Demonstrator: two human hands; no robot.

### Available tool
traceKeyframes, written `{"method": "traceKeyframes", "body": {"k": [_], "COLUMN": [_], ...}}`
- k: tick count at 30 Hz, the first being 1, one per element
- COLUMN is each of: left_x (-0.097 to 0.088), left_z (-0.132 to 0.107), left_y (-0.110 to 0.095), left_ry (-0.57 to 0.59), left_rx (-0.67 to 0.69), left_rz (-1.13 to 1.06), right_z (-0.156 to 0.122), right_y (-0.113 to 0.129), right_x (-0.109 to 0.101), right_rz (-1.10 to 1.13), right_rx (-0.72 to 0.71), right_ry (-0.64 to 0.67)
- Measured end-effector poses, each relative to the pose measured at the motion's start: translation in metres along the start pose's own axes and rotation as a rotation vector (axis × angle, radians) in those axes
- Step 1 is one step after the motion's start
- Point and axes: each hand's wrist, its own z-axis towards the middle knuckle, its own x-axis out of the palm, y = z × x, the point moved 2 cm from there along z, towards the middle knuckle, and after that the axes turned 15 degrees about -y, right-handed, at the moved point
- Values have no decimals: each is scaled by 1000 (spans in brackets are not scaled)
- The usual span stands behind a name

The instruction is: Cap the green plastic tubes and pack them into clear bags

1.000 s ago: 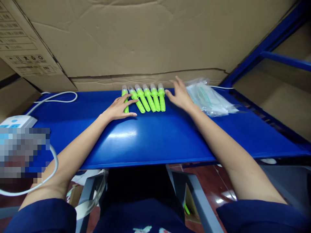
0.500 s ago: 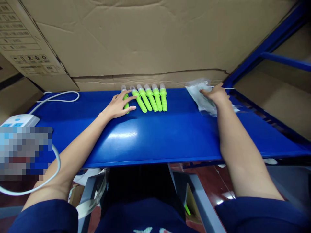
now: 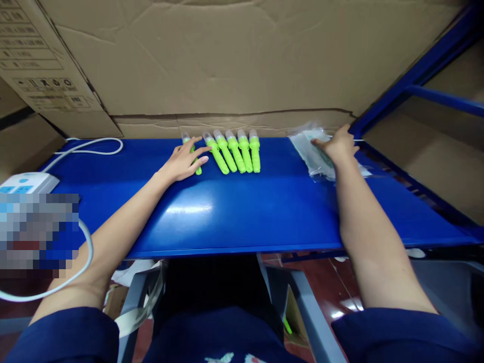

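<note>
A lime-green stick with a clear cap (image 3: 198,170) lies tilted at the left end of a row on the blue table. Over it rests my left hand (image 3: 183,162), fingers spread, hiding its middle. To the right, several matching green sticks (image 3: 233,151) lie side by side, clear caps toward the cardboard. My right hand (image 3: 339,146) is at a small pile of clear plastic bags (image 3: 308,151), its thumb on them and its fingers apart. The far fingers of that hand are partly hidden.
A cardboard sheet (image 3: 234,60) stands along the table's (image 3: 227,217) back edge. On the left sit a white power strip (image 3: 34,182) and a looped white cable (image 3: 94,151). A blue metal frame (image 3: 412,75) rises at the right. Grey chair arms (image 3: 298,292) flank my lap.
Under my left hand, the leftmost stick has shifted slightly left and tilted more, widening its gap from the others. My right hand stays at the bags. The view has moved a little.
</note>
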Motion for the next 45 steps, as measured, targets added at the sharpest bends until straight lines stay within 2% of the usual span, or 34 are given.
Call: {"method": "traceKeyframes", "body": {"k": [4, 11, 18, 22, 26, 29, 34, 36, 40, 45], "left_x": [1, 2, 3, 1, -2, -5, -6, -5, 0, 6], "left_z": [0, 0, 0, 1, 2, 2, 3, 4, 5, 7], "left_y": [0, 2, -1, -5, -10, -14, -29, -37, -53, -63], "left_ry": [-10, -26, -38, -59, -102, -165, -248, -267, -271, -251], "left_rx": [0, -2, 21, 22, 35, 67, 97, 73, -7, -132], "left_rz": [1, -7, -29, -4, -4, -3, -68, -159, -437, -730], "right_z": [-3, -10, -15, -25, -39, -54, -91, -109, -141, -164], "right_y": [7, 11, 20, 35, 53, 68, 92, 96, 100, 105], "right_x": [-5, -7, -11, -22, -35, -37, -19, -8, 5, -3], "right_rz": [1, -93, -132, -200, -151, -37, 348, 488, 607, 617], "right_rx": [-28, 5, -4, -60, -138, -211, -503, -548, -632, -745], "right_ry": [-36, 49, -51, -123, -165, -135, -14, 120, 325, 374]}}
